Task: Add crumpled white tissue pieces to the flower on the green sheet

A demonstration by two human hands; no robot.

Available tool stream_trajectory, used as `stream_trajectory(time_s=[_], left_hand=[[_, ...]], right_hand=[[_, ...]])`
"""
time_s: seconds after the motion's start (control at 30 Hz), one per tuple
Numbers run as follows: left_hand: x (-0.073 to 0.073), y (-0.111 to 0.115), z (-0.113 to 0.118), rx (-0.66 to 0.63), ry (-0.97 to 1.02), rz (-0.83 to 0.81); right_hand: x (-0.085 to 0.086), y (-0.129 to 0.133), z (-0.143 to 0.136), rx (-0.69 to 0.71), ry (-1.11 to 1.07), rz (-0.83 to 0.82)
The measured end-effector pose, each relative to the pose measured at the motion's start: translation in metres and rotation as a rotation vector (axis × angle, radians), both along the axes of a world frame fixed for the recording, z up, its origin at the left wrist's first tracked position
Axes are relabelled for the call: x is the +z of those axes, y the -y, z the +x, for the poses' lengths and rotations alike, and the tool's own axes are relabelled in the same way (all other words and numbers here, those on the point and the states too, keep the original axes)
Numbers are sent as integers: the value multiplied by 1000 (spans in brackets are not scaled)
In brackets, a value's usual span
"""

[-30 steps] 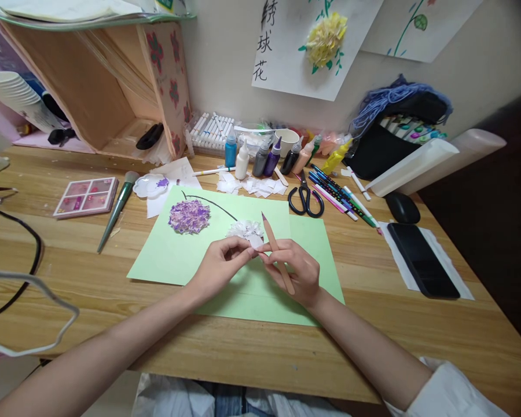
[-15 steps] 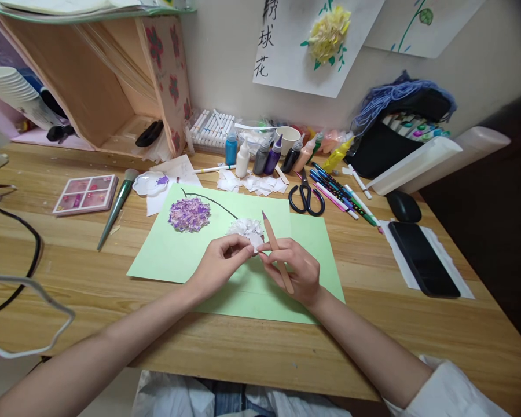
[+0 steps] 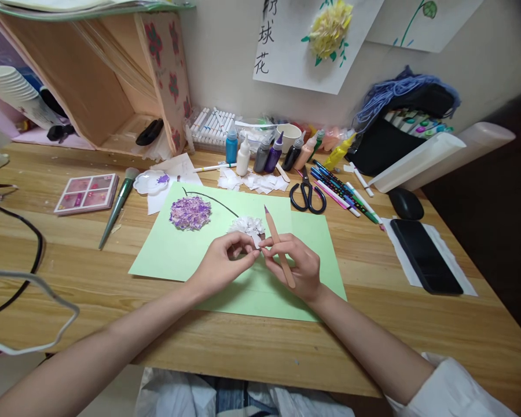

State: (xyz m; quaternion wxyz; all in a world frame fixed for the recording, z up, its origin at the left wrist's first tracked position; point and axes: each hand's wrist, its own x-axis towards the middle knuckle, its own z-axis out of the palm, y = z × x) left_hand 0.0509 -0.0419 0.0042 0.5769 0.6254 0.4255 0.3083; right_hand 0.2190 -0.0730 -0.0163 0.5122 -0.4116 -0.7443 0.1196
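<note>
My right hand (image 3: 296, 263) has a tan wooden stick (image 3: 278, 246) with a dark purple pointed tip tucked between its fingers, slanting up to the left. Its thumb and forefinger are pinched at a small piece of white paper (image 3: 257, 238). Meeting them from the left, my left hand (image 3: 226, 255) has its thumb and forefinger curled at the same piece. Just beyond the fingertips is a ruffled white paper flower (image 3: 245, 224) on the green paper (image 3: 165, 255). A purple and white paper flower (image 3: 190, 212) lies to its left, and a dark drawn line curves between them.
Torn white paper scraps (image 3: 260, 182), black scissors (image 3: 307, 194) and several paint bottles (image 3: 273, 153) are behind the green paper. Pens (image 3: 342, 191) and a phone (image 3: 425, 255) lie right. A makeup brush (image 3: 118, 208) and a pink divided box (image 3: 87, 195) lie left.
My left thumb and forefinger have loosened and drawn slightly apart at the white paper piece. My right hand keeps its pinch and the stick. The view has shifted slightly.
</note>
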Motion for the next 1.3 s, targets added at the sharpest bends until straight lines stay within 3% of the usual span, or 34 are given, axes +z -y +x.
stream_trajectory(time_s=[0.47,0.6,0.77,0.93,1.13,1.3], left_hand=[[-2,0,-1,0,-82,127],[-2,0,-3,-18,-135,223],[2,0,-5,81,-185,429],[5,-1,-8,-32,-202,490],[1,-1,-10,-157,-297,576],[-2,-1,-10,-227,-337,653]], right_hand=[[-2,0,-1,57,-48,12],[-3,0,0,46,-115,-52],[-2,0,0,89,-284,-209],[0,-1,1,139,-363,-300],[-3,-1,10,77,-550,-444],[-7,1,15,30,-381,-473]])
